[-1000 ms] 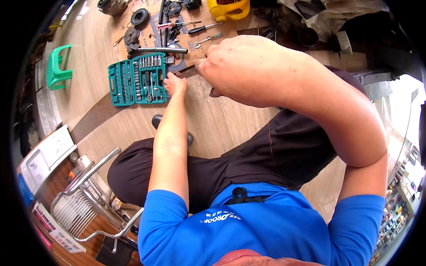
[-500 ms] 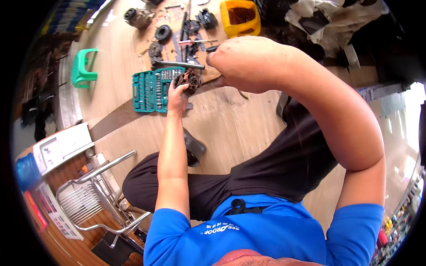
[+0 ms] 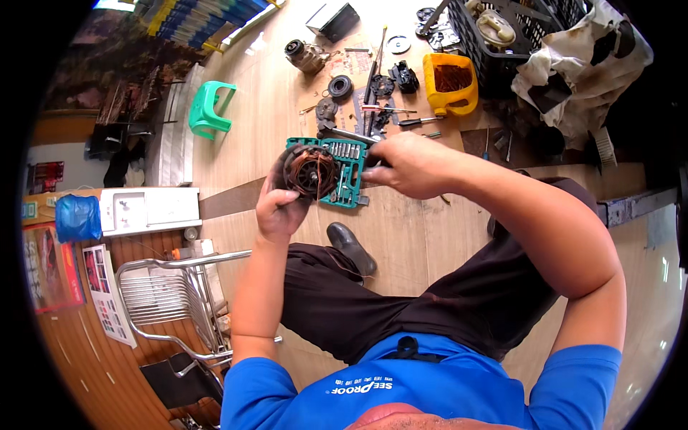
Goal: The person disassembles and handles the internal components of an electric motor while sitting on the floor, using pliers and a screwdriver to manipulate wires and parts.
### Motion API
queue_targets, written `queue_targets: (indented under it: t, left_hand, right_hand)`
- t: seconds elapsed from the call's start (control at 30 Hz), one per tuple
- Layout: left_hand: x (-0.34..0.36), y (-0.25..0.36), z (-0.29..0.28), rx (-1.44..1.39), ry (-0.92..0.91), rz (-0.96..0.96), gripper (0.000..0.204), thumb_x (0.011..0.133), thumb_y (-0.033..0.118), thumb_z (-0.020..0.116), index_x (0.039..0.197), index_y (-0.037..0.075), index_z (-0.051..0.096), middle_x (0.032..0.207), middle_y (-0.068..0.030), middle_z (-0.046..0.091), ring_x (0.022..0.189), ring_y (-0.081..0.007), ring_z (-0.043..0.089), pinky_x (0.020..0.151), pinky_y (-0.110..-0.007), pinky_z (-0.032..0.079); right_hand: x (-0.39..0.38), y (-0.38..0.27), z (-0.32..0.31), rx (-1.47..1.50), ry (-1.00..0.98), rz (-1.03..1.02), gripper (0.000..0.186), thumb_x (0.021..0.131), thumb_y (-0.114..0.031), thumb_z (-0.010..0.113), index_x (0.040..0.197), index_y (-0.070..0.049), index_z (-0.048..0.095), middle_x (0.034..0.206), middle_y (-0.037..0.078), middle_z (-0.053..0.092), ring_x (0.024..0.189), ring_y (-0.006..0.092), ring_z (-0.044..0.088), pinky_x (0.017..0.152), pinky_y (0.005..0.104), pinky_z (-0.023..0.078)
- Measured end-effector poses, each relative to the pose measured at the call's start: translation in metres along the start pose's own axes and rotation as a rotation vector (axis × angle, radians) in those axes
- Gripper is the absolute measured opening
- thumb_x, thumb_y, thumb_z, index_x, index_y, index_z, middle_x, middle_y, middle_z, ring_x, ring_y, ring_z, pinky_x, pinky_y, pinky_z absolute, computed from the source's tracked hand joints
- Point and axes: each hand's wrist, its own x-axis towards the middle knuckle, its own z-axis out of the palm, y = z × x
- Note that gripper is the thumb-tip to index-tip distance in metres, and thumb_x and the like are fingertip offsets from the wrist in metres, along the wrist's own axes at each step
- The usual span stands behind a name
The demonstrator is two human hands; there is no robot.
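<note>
At frame centre, the left hand (image 3: 281, 208) cups a round motor stator (image 3: 309, 170) steady, coil-face up, above the green socket set (image 3: 349, 156), while the right hand (image 3: 407, 166) pinches closed at its edge.

Wood floor (image 3: 401, 236) w/ parts strewn
Green socket case (image 3: 349, 154), yellow housing (image 3: 449, 84), green stool (image 3: 209, 109), black crate (image 3: 502, 68), misc. parts.

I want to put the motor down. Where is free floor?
Bare floor lies between the green socket case and the black shoe, and left of the case toward the green stool. Beyond the case, loose parts crowd up to the yellow housing.
</note>
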Motion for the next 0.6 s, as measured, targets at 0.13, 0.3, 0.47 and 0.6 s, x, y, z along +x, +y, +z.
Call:
queue_targets:
  t: [0.13, 0.3, 0.47, 0.6]
  left_hand:
    - [0.0, -0.013, 0.008, -0.053, 0.025, 0.072, 0.079, 0.063, 0.0, 0.053, 0.141, -0.001, 0.039, 0.138, -0.0212, 0.049, 0.13, -0.0356, 0.048, 0.111, -0.049, 0.038]
    - [0.005, -0.021, 0.013, 0.032, -0.039, 0.117, 0.081, 0.062, 0.004, 0.052, 0.141, 0.0, 0.039, 0.139, -0.0226, 0.049, 0.129, -0.0378, 0.048, 0.112, -0.05, 0.035]
    - [0.008, -0.027, 0.018, 0.072, -0.039, 0.136, 0.078, 0.063, -0.002, 0.051, 0.14, 0.0, 0.039, 0.14, -0.0219, 0.047, 0.13, -0.0361, 0.048, 0.113, -0.048, 0.034]
    - [0.009, -0.029, 0.017, 0.078, -0.013, 0.102, 0.076, 0.066, -0.006, 0.049, 0.141, 0.001, 0.039, 0.142, -0.0203, 0.046, 0.131, -0.0335, 0.047, 0.112, -0.045, 0.036]
  right_hand:
    - [0.003, -0.012, 0.013, 0.408, 0.004, 0.079, 0.043, 0.097, -0.037, 0.056, 0.103, 0.005, 0.064, 0.085, 0.022, 0.067, 0.081, 0.0335, 0.066, 0.077, 0.0439, 0.051]
    - [0.003, -0.017, 0.025, 0.544, 0.074, 0.023, 0.048, 0.096, -0.039, 0.06, 0.125, -0.001, 0.055, 0.089, 0.01, 0.066, 0.076, 0.0139, 0.06, 0.068, 0.0314, 0.051]
    - [0.014, -0.013, 0.041, 0.628, 0.111, 0.04, 0.054, 0.087, -0.03, 0.074, 0.125, 0.001, 0.052, 0.106, 0.015, 0.065, 0.092, 0.0165, 0.063, 0.078, 0.032, 0.053]
    - [0.015, -0.016, 0.053, 0.547, 0.278, 0.079, 0.056, 0.08, -0.021, 0.077, 0.121, 0.005, 0.05, 0.108, 0.022, 0.065, 0.099, 0.0279, 0.066, 0.085, 0.0377, 0.052]
